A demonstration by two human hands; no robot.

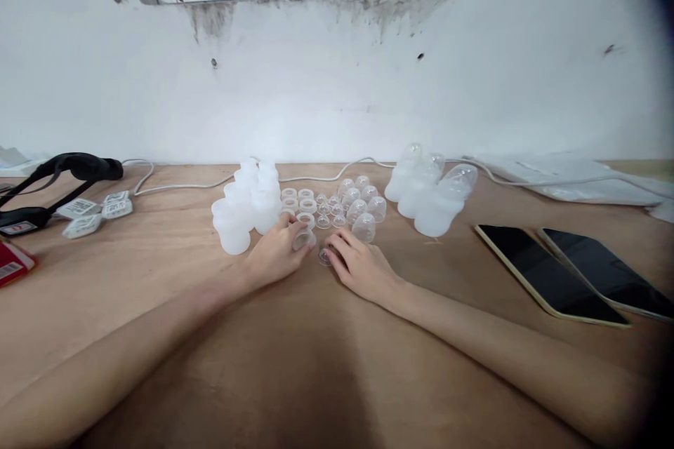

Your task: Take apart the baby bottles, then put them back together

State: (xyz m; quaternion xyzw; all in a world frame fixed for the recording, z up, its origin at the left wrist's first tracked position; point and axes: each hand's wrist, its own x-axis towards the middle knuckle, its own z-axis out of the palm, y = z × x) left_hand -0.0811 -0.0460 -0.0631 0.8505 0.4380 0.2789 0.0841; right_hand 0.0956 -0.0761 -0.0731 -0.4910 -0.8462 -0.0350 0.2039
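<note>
My left hand (279, 249) grips a clear ring (304, 238) between thumb and fingers, just in front of the rows of rings (306, 205). Closed on a small clear nipple-shaped piece (325, 257) at the tabletop, my right hand (362, 268) is a little to the right. Several similar small pieces (323, 221) stand beyond the hands, beside clear domed caps (363, 227). White translucent bottles (234, 235) are grouped behind my left hand. On the right, more white bottles (432, 216) stand with clear caps on top.
Two dark-screened phones (547, 270) lie at the right on the wooden table (295, 365). A black strapped device (87, 167), white tagged pieces (84, 224) and a red box (13, 261) are at the left. A white cable (316, 178) runs along the wall; plastic bags (558, 179) lie back right.
</note>
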